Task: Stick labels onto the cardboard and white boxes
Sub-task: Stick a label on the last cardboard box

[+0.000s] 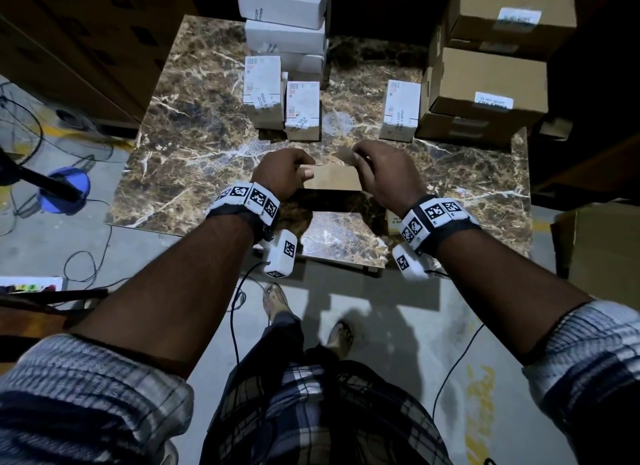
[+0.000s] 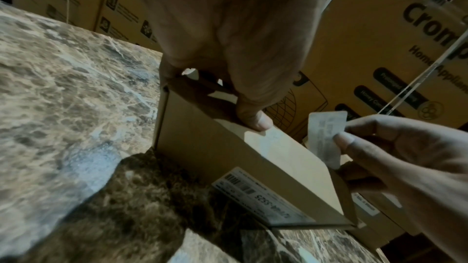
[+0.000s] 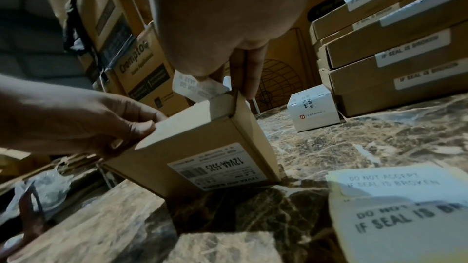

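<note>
Marble table (image 1: 194, 146) takes up most of the view, stack of brown boxes (image 1: 485, 80) past the right hand, white boxes (image 1: 277, 94) piled ahead of the left one. Between the hands a small cardboard box (image 1: 330, 177) stands on the table. Left hand (image 1: 282, 173) grips its top edge, right hand (image 1: 384, 173) pinches a label (image 2: 325, 137) just above it. Sheet of labels (image 3: 395, 203) lies by the right wrist.
</note>
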{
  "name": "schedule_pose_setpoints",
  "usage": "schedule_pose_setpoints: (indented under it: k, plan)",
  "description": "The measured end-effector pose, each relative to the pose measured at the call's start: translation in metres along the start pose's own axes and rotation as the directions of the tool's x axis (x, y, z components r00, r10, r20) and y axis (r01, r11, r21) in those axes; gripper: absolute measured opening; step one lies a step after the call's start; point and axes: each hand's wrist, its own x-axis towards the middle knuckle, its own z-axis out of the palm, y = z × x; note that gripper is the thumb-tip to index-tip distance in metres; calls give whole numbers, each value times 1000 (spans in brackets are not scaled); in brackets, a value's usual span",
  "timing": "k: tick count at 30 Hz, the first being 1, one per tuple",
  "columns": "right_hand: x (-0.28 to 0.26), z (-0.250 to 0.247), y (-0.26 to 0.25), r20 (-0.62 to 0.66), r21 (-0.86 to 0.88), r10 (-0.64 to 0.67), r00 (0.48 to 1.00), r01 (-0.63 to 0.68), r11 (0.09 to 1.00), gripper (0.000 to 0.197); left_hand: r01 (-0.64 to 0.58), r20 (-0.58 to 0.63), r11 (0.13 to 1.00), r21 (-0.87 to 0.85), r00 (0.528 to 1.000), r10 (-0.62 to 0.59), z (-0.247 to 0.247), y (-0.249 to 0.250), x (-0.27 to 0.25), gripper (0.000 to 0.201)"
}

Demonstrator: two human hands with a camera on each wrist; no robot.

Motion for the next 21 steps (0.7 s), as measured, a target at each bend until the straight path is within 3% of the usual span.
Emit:
schedule_pose_setpoints:
  k: [4,8,12,17,21]
  plan:
    - [-1,1,-2,-98,64,59,994,-52,997,18,-73,-99,995,-61,993,66,9,-4,-9,19]
    - [-11,11,-7,-101,131,44,994,-31,991,15,-168,-229,986,4,959,165,27,-15,-21,20]
    - [-29,27,-13,-96,212,95,991,-73,975,8,-225,-185,968,108,953,242,52,-34,-32,19]
    - [-44,44,-18,-64,265,162,985,-140,954,6,-121,-209,983,138,967,149,66,-39,-32,25]
    - [-44,51,-21,-43,253,173,984,-157,955,6,-37,-238,996,86,970,56,58,-20,-26,12]
